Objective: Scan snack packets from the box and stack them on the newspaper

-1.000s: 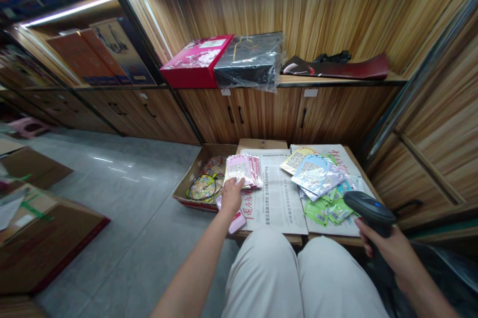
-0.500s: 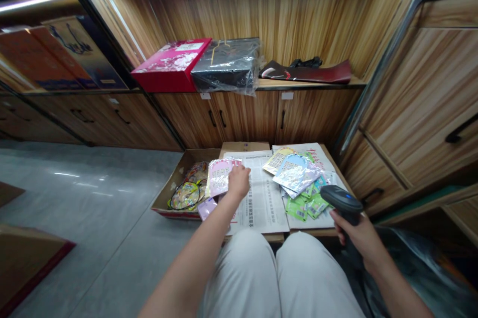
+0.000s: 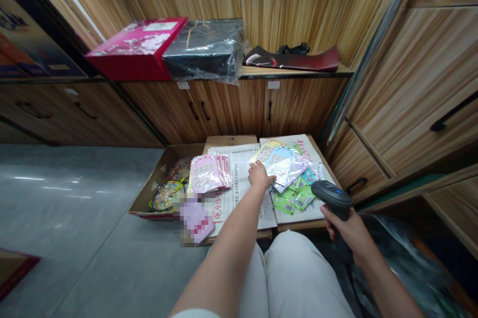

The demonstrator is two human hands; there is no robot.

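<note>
My left hand (image 3: 260,176) is at the left edge of a pile of flat plastic-wrapped packets, its thumb and fingers apart. Closest to it are a blue packet (image 3: 282,162) and a yellow packet (image 3: 266,153), with lilac ones beneath. Whether the fingertips press on them is hard to see. In my right hand (image 3: 353,233) is a black barcode scanner (image 3: 332,195), gripped by the handle and pointing left. Small green packets (image 3: 286,202) lie under and in front of the pile. Left of my forearm rests a stack of pink packets (image 3: 207,172).
Newspaper sheets (image 3: 239,198) cover the low surface. An open carton (image 3: 144,203) with colourful bagged items stands at left, near a partly blurred lilac packet (image 3: 196,223). A pink box (image 3: 138,52) and a plastic-wrapped black box (image 3: 205,49) sit on the shelf behind.
My left hand has moved right, from the pink packets to the blue and yellow ones. The pink packets lie released on the newspaper. My view has shifted right; the scanner stays in my right hand.
</note>
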